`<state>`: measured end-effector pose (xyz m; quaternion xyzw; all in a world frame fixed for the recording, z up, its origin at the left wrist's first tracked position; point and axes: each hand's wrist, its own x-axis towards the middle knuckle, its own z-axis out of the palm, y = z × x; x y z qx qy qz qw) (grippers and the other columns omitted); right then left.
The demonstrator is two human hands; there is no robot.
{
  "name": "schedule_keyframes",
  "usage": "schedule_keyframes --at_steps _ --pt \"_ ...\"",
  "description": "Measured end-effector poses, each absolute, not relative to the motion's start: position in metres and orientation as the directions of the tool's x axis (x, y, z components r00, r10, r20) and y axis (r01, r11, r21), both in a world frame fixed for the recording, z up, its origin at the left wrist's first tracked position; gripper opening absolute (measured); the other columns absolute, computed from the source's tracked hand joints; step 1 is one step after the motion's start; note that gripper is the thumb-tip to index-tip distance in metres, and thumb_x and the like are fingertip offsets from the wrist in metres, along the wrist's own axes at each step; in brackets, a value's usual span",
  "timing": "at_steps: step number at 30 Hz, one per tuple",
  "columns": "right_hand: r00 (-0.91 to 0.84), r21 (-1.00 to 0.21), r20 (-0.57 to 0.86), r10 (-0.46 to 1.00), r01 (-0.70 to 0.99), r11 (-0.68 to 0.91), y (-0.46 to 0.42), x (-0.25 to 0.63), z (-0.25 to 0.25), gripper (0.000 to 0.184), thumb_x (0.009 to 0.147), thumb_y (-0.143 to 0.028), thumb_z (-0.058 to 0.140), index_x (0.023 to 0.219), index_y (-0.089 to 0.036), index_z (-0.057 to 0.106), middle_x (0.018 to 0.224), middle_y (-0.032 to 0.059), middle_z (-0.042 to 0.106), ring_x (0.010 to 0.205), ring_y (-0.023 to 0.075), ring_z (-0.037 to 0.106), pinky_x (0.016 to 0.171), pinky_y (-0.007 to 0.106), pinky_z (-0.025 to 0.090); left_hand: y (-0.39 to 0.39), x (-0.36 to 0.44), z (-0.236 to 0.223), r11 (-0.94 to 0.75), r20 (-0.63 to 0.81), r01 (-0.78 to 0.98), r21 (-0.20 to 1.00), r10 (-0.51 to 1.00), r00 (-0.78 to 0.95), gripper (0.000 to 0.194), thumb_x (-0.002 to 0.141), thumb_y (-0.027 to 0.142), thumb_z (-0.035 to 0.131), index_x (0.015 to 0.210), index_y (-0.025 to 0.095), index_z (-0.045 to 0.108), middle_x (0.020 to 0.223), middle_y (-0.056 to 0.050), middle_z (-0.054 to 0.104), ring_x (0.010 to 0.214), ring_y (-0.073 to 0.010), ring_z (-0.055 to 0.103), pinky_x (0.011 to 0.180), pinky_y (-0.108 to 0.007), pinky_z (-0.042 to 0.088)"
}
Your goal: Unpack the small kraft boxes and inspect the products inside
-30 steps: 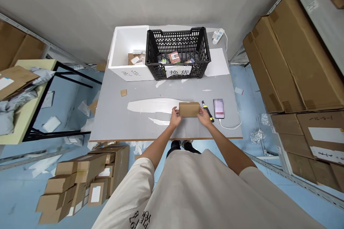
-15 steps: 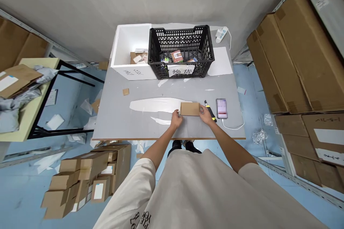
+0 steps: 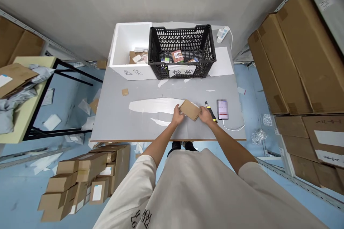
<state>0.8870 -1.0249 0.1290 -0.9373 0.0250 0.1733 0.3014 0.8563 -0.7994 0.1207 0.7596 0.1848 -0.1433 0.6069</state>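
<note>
A small brown cardboard box (image 3: 189, 109) is held just above the grey table (image 3: 134, 125), turned at an angle. My left hand (image 3: 177, 115) grips its left end, fingers wrapped round the corner. My right hand (image 3: 205, 115) holds its right end. A yellow-and-black utility knife (image 3: 211, 111) lies just right of my right hand, and a phone (image 3: 223, 109) on a white cable lies beyond it.
A black plastic crate (image 3: 181, 50) with small goods and a white foam box (image 3: 129, 52) stand at the table's far edge. A power strip (image 3: 223, 33) lies far right. Small cardboard boxes (image 3: 77, 180) are piled on the floor at left. Large cartons (image 3: 295, 53) fill shelves on the right.
The small box, square to the table edge before, is now rotated so its left corner points away. Both hands stayed on its ends.
</note>
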Motion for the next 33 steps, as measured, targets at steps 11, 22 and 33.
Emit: schedule_keyframes --at_steps 11,22,33 --pt "0.852 -0.769 -0.454 0.261 -0.227 -0.598 -0.99 0.847 0.13 0.01 0.084 -0.02 0.054 0.09 -0.024 0.061 0.087 0.0001 0.07 0.08 0.017 0.065 0.079 0.029 0.052 -0.793 0.875 0.126 -0.354 -0.36 0.341 0.871 0.012 0.933 0.074 0.073 0.012 0.056 0.144 0.021 0.04 0.148 -0.011 0.048 0.141 -0.0271 0.041 0.117 -0.043 0.034" --pt "0.934 -0.68 -0.354 0.056 -0.216 -0.701 -1.002 0.876 0.118 0.039 0.081 -0.018 0.052 0.118 -0.018 0.063 0.119 0.0107 0.063 0.1 0.0208 0.065 0.096 0.035 0.051 -0.784 0.818 0.13 -0.319 -0.591 0.683 0.657 0.343 0.73 0.059 0.079 0.023 0.062 0.131 0.012 0.038 0.121 -0.017 0.059 0.112 -0.0256 0.061 0.095 -0.039 0.049" --pt "0.964 -0.744 -0.265 0.035 -0.181 -0.643 -1.031 0.85 0.116 0.053 0.081 -0.023 0.054 0.133 -0.022 0.052 0.107 0.0063 0.065 0.095 0.0217 0.066 0.093 0.041 0.054 -0.806 0.828 0.127 -0.261 -0.385 0.391 0.882 0.077 0.92 0.072 0.073 0.012 0.064 0.139 0.02 0.037 0.132 -0.014 0.058 0.12 -0.0269 0.059 0.1 -0.042 0.048"
